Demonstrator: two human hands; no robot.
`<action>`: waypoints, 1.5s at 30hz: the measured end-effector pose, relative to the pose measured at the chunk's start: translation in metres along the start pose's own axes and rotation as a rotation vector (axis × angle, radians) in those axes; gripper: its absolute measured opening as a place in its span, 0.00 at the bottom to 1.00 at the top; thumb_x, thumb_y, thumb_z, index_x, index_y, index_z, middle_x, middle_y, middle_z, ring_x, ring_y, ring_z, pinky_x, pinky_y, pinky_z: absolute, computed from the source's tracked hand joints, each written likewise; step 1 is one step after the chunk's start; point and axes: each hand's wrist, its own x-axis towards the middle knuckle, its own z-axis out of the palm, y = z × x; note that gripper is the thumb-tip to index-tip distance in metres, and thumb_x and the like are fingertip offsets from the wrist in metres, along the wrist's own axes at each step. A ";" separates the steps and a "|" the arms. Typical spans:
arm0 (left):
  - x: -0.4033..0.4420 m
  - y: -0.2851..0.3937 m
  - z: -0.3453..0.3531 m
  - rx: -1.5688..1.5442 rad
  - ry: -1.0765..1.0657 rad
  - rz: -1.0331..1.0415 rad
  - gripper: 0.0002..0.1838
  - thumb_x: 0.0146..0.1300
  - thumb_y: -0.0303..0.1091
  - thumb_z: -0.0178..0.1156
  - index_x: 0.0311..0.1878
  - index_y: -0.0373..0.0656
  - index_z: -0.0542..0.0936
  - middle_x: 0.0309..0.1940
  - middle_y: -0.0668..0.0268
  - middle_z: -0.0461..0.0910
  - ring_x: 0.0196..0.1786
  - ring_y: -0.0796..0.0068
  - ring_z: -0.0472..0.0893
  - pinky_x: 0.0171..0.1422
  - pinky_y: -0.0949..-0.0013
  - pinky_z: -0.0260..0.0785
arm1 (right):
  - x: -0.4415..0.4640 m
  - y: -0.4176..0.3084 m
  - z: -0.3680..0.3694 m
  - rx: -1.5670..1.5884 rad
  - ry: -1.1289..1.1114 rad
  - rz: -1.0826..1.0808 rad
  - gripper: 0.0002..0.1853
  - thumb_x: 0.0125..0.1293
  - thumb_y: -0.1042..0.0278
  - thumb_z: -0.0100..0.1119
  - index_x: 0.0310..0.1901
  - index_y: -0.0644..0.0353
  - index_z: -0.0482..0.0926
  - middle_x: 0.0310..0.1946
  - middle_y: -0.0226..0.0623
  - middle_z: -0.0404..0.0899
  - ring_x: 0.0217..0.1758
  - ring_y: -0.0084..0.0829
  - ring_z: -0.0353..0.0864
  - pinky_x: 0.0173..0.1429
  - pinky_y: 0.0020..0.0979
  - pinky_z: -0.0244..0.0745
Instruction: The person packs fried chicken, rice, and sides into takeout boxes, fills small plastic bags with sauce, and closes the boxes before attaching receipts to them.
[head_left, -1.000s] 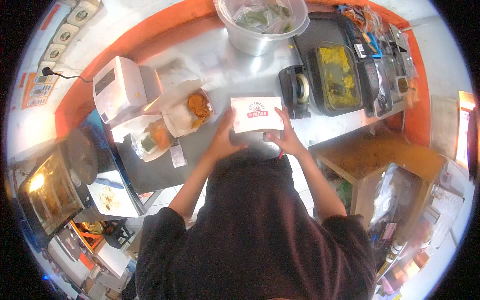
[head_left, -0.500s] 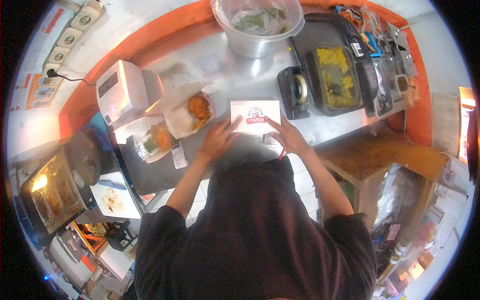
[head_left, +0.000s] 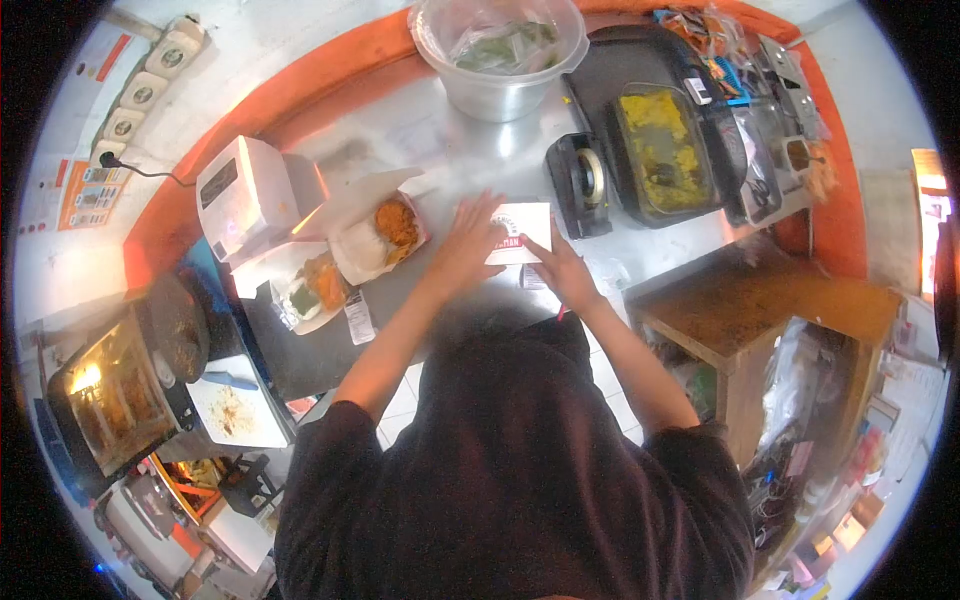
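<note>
A white takeaway box with a red and black printed lid sits on the metal counter in front of me. My left hand lies across its left part with fingers stretched out, covering some of the print. At the lower right corner, my right hand holds the box, thumb over the lid and fingers along the side. To the left is an open box with a piece of fried chicken and a white wrapped portion. Another open box holds orange-brown food beside something green.
A clear tub with bagged greens stands at the back. A black tape dispenser and a tray of yellow food are to the right. A white printer-like device stands left, near a cutting board with a knife.
My left hand has moved from the box's left edge up and over its lid, fingers now extended. My right hand stays at the right side, with the thumb still on the lid.
</note>
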 end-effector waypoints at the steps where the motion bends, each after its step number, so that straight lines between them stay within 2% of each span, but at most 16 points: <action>1: 0.010 0.002 0.003 0.037 -0.021 -0.057 0.26 0.51 0.41 0.74 0.49 0.39 0.76 0.76 0.46 0.60 0.82 0.43 0.55 0.83 0.40 0.45 | 0.003 -0.009 -0.010 0.007 -0.069 0.079 0.32 0.68 0.61 0.64 0.74 0.40 0.71 0.80 0.61 0.51 0.70 0.52 0.75 0.69 0.41 0.75; 2: 0.016 0.001 0.006 0.033 -0.017 -0.043 0.26 0.51 0.41 0.74 0.49 0.39 0.76 0.76 0.46 0.60 0.82 0.43 0.55 0.83 0.40 0.45 | 0.005 -0.015 -0.021 0.013 -0.135 0.160 0.31 0.68 0.63 0.63 0.74 0.43 0.71 0.79 0.61 0.54 0.66 0.51 0.79 0.65 0.42 0.79; 3: 0.020 -0.002 0.014 -0.019 -0.022 -0.083 0.28 0.48 0.41 0.76 0.49 0.40 0.76 0.74 0.47 0.62 0.79 0.44 0.58 0.81 0.40 0.47 | 0.005 -0.017 -0.032 -0.018 0.005 0.133 0.28 0.69 0.64 0.61 0.70 0.50 0.74 0.71 0.59 0.66 0.56 0.51 0.84 0.57 0.44 0.82; 4: 0.024 -0.003 0.019 -0.071 -0.028 -0.123 0.30 0.45 0.42 0.77 0.49 0.40 0.76 0.72 0.48 0.64 0.77 0.44 0.60 0.79 0.41 0.50 | 0.006 -0.019 -0.046 -0.025 0.013 0.144 0.28 0.69 0.64 0.61 0.70 0.50 0.74 0.71 0.59 0.66 0.56 0.51 0.84 0.57 0.44 0.82; 6: 0.025 -0.005 0.026 -0.064 -0.002 -0.110 0.30 0.44 0.42 0.77 0.49 0.41 0.75 0.71 0.48 0.65 0.75 0.45 0.62 0.77 0.42 0.50 | 0.008 -0.016 -0.069 0.118 0.317 0.489 0.26 0.69 0.61 0.61 0.68 0.53 0.75 0.60 0.56 0.74 0.50 0.52 0.84 0.54 0.43 0.82; 8: 0.025 -0.006 0.026 -0.057 0.015 -0.102 0.30 0.43 0.41 0.78 0.48 0.42 0.75 0.70 0.48 0.65 0.73 0.45 0.64 0.76 0.43 0.51 | 0.005 0.030 -0.058 0.170 0.474 0.502 0.22 0.70 0.57 0.62 0.63 0.54 0.80 0.54 0.52 0.76 0.52 0.50 0.81 0.57 0.41 0.79; 10: 0.025 -0.005 0.028 -0.063 0.035 -0.107 0.30 0.42 0.41 0.78 0.45 0.43 0.72 0.70 0.49 0.65 0.74 0.47 0.63 0.76 0.44 0.50 | 0.004 0.074 -0.043 0.271 0.223 0.561 0.19 0.70 0.54 0.65 0.55 0.56 0.85 0.54 0.49 0.76 0.58 0.47 0.78 0.63 0.41 0.74; 11: 0.026 -0.005 0.027 -0.071 0.034 -0.093 0.30 0.42 0.41 0.78 0.45 0.43 0.72 0.70 0.49 0.65 0.74 0.47 0.63 0.76 0.44 0.50 | 0.001 0.073 -0.043 0.434 0.251 0.645 0.19 0.69 0.51 0.68 0.48 0.59 0.88 0.54 0.48 0.77 0.61 0.45 0.75 0.66 0.41 0.70; 18: 0.024 -0.003 0.024 -0.066 0.027 -0.102 0.33 0.38 0.42 0.82 0.44 0.47 0.71 0.71 0.50 0.65 0.75 0.47 0.63 0.76 0.44 0.50 | -0.034 0.059 -0.046 0.946 0.439 0.575 0.11 0.70 0.61 0.69 0.45 0.61 0.89 0.52 0.40 0.77 0.60 0.33 0.75 0.65 0.32 0.71; 22: 0.023 -0.003 0.026 -0.051 0.038 -0.102 0.34 0.37 0.42 0.83 0.44 0.48 0.71 0.71 0.51 0.65 0.74 0.48 0.63 0.76 0.44 0.50 | -0.058 0.064 -0.024 0.738 0.410 0.528 0.09 0.69 0.65 0.68 0.45 0.59 0.89 0.53 0.36 0.75 0.59 0.33 0.76 0.67 0.34 0.71; 29: 0.019 0.001 0.029 -0.046 0.043 -0.143 0.34 0.38 0.42 0.83 0.44 0.47 0.71 0.72 0.51 0.65 0.74 0.48 0.62 0.76 0.44 0.50 | -0.039 0.077 -0.016 -0.083 0.391 0.638 0.15 0.65 0.60 0.65 0.35 0.65 0.89 0.35 0.57 0.83 0.43 0.43 0.84 0.50 0.38 0.79; 30: 0.018 0.003 0.031 -0.045 0.084 -0.151 0.33 0.38 0.42 0.83 0.44 0.47 0.71 0.72 0.51 0.64 0.74 0.47 0.62 0.76 0.44 0.49 | -0.038 0.072 -0.019 -0.085 0.389 0.634 0.15 0.65 0.60 0.65 0.35 0.65 0.89 0.35 0.57 0.83 0.43 0.43 0.84 0.50 0.38 0.79; 35: 0.015 0.011 0.034 -0.080 0.164 -0.232 0.33 0.40 0.40 0.82 0.45 0.45 0.71 0.73 0.50 0.62 0.74 0.46 0.61 0.76 0.43 0.48 | -0.021 -0.001 -0.025 0.793 0.073 0.629 0.10 0.71 0.64 0.61 0.41 0.62 0.87 0.34 0.32 0.85 0.32 0.24 0.79 0.38 0.28 0.74; 36: 0.016 0.009 0.038 -0.061 0.180 -0.239 0.33 0.40 0.40 0.82 0.46 0.45 0.71 0.73 0.50 0.62 0.75 0.46 0.61 0.77 0.43 0.48 | -0.017 -0.003 -0.011 0.801 0.013 0.473 0.10 0.73 0.63 0.62 0.44 0.61 0.86 0.34 0.26 0.83 0.34 0.18 0.76 0.38 0.25 0.72; 39: 0.016 0.007 0.041 -0.060 0.189 -0.251 0.31 0.42 0.38 0.80 0.46 0.44 0.73 0.73 0.49 0.62 0.76 0.45 0.60 0.77 0.41 0.46 | 0.007 -0.033 0.017 0.921 -0.029 0.581 0.15 0.73 0.58 0.64 0.38 0.63 0.87 0.30 0.26 0.83 0.31 0.18 0.76 0.36 0.26 0.71; 45: 0.016 0.007 0.039 -0.072 0.162 -0.262 0.29 0.43 0.37 0.78 0.49 0.43 0.75 0.72 0.48 0.63 0.77 0.46 0.59 0.78 0.40 0.45 | 0.021 -0.040 0.038 0.618 0.162 0.617 0.22 0.71 0.53 0.65 0.29 0.67 0.87 0.22 0.35 0.83 0.26 0.21 0.77 0.34 0.29 0.71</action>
